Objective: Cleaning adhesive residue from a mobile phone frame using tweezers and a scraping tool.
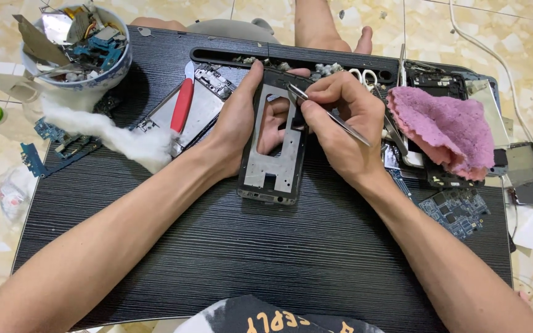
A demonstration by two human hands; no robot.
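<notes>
Near the middle of the black tabletop [217, 246], the left hand [239, 120] grips a stripped phone frame [276, 154], fingers curled through its opening, while the right hand [347, 123] pinches metal tweezers [334, 118] whose tips meet the frame's upper part. Beside them lie a circuit board [458, 213], a pink cloth [445, 126], white cotton [118, 135] and a red-handled tool [182, 105]. Farthest, at the left corner, stands a bowl [118, 65] of scrap parts.

Black wood-grain tabletop [217, 246]; pink cloth [445, 126]; red-handled tool [182, 105]; blue-patterned white bowl [94, 77]; silver-grey phone frame [276, 142].

Head camera, steeply down, close over black lap table [266, 259]
</notes>
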